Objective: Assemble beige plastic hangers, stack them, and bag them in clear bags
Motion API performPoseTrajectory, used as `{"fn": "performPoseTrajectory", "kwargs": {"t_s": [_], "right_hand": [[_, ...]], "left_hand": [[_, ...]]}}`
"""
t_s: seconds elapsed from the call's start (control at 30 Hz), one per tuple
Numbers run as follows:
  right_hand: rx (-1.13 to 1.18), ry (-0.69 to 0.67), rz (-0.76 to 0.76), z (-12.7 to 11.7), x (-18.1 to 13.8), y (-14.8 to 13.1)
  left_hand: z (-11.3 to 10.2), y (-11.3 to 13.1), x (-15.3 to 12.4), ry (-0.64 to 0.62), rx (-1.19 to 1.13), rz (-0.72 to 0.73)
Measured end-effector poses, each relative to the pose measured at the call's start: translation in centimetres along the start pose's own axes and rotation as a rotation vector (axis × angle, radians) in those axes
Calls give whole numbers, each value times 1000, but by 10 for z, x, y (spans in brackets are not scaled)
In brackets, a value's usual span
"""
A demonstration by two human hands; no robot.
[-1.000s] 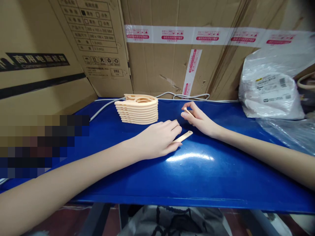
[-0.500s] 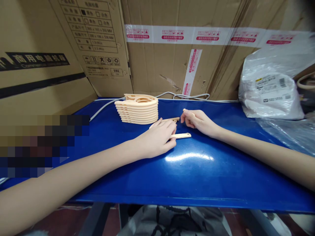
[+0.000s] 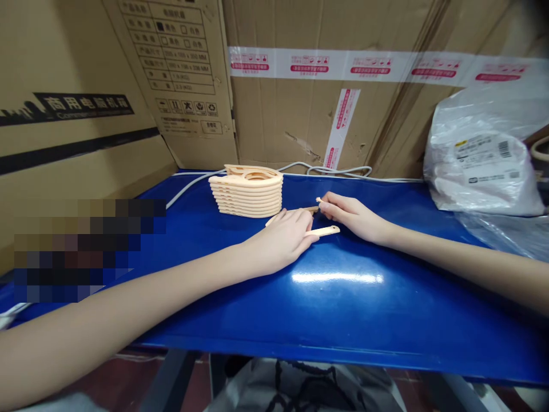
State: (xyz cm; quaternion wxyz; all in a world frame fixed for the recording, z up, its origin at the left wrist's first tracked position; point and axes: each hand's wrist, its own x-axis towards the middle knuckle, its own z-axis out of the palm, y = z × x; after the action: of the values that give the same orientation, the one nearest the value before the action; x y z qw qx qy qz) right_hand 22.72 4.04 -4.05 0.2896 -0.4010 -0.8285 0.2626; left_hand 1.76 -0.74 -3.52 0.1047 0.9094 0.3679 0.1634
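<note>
My left hand point(image 3: 281, 240) lies low over the blue table, palm down, with its fingers closed around a cream plastic hanger point(image 3: 325, 231). One flat arm of it, with a small hole at the tip, sticks out to the right; the palm hides most of the rest. Just right of it, my right hand point(image 3: 354, 217) pinches a small cream plastic piece point(image 3: 319, 199) between thumb and fingers. Its exact kind is too small to tell. Behind my left hand stands a neat stack of cream plastic hangers point(image 3: 246, 197), several layers high.
Cardboard boxes point(image 3: 180, 74) wall in the back and left of the blue table point(image 3: 240, 320). A white cable point(image 3: 189, 186) runs along the rear edge. At the right sits a clear plastic bag point(image 3: 484, 166) with a label. Something pixelated covers the left side.
My right hand has turned, so the small piece now points left, near the hanger. The arm under my left hand tilts up slightly. The whole view has shifted a little.
</note>
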Motion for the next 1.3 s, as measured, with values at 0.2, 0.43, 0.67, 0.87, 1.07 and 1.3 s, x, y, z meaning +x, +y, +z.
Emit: {"fn": "performPoseTrajectory", "kwargs": {"t_s": [0.2, 0.43, 0.67, 0.87, 1.07, 1.3], "right_hand": [[-147, 51, 17, -5, -19, -6], [-307, 73, -8, -6, -29, -6], [-388, 113, 37, -3, -28, -8], [-397, 93, 53, -4, -28, -7], [-364, 101, 12, -6, -29, -6], [-390, 52, -43, -8, -29, -6]], "left_hand": [[-2, 3, -1, 30, -49, -121], [-1, 1, 0, 50, -116, -123], [0, -1, 0, 94, -149, -78], [-2, 1, 0, 105, -116, -101], [1, -2, 1, 140, -152, -38], [4, -6, 0, 73, -72, 32]]}}
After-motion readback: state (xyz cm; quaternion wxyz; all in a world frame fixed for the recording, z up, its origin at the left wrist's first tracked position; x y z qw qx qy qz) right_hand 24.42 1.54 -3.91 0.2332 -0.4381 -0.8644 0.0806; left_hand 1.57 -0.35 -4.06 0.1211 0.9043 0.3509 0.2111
